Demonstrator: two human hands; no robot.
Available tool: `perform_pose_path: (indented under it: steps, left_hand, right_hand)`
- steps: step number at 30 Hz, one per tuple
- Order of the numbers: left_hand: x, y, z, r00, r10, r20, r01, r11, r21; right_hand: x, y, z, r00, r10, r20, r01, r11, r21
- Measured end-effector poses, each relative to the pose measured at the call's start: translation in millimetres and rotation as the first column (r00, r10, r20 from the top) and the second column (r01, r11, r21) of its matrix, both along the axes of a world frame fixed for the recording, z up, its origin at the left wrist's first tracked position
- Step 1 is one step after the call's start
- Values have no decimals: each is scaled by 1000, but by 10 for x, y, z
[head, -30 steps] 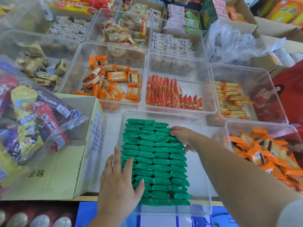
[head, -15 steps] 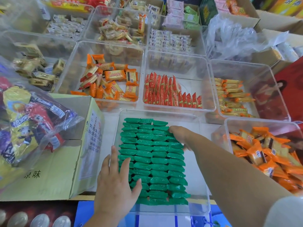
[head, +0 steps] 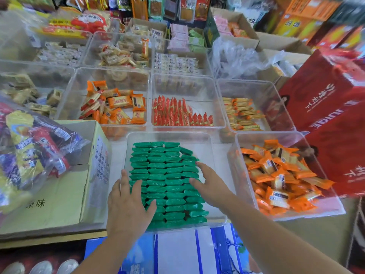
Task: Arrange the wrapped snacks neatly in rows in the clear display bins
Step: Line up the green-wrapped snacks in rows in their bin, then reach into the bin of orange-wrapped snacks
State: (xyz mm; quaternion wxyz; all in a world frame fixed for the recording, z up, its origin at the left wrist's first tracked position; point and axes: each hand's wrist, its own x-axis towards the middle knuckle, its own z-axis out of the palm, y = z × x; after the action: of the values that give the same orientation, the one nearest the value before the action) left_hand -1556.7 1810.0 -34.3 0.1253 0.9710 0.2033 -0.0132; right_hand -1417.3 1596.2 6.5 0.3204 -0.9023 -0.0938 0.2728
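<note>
Since the earlier frame the right hand [head: 212,186] has slid back from the far right corner of the green wrapped snacks [head: 169,175] to the middle of their right edge, and its fingers have straightened. The snacks lie in tight rows in the clear bin [head: 207,151] at lower centre.

Just right of the clear bin is a bin of loose orange snacks [head: 276,175], and above it, mid-frame, a bin of red packets [head: 181,115]. A cardboard box [head: 59,194] at lower left carries a bag of colourful packets [head: 29,151]. A red carton [head: 325,107] fills the right edge.

Both forearms cross the bin's near wall. The left hand [head: 128,204] lies flat and released on the leftmost column, beside the left wall, with its thumb spread over the rows. The right hand is released too, its splayed fingertips touching the right column.
</note>
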Motion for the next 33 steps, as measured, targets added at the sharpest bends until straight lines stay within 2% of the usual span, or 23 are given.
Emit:
perform_pose_path:
  steps: [2, 5, 9, 13, 16, 20, 24, 28, 31, 33]
  left_hand:
    - [-8, 13, 19, 1000, -9, 9, 9, 1000, -19]
    - [-14, 29, 60, 998, -9, 56, 11, 999, -40]
    - [-49, 16, 121, 970, -22, 241, 41, 996, -73]
    - [-48, -146, 179, 937, -98, 337, 98, 995, 16]
    - [15, -651, 256, 931, -91, 353, 103, 995, -15]
    - [132, -1838, 297, 949, -68, 307, 123, 979, -164]
    - [321, -2955, 366, 970, -97, 225, 158, 948, -275]
    - [712, -3569, 508, 958, -208, 196, 257, 926, -278]
    - [953, -3736, 434, 959, -284, 5, 278, 933, -226]
    - [975, -3778, 356, 947, -292, -135, 274, 952, -138]
  right_hand:
    - [-239, -219, 116, 998, -29, 58, 26, 999, 47]
    - [-563, -625, 293, 993, -93, 67, 82, 986, 147]
    - [-763, -1309, 380, 980, -140, 139, 125, 986, 108]
    - [-718, -1992, 391, 958, -229, 174, 225, 973, 44]
    - [-510, -2486, 332, 922, -282, 264, 281, 959, 41]
    - [-46, -3056, 210, 862, -272, 428, 287, 957, 31]
    - [279, -3630, 144, 859, -89, 504, 137, 989, -60]
    - [421, -4002, 96, 878, 173, 447, -143, 985, -101]
    - [526, -4096, 9, 889, 298, 346, -271, 954, -127]
    - [590, -4118, -39, 898, 343, 274, -314, 938, -145]
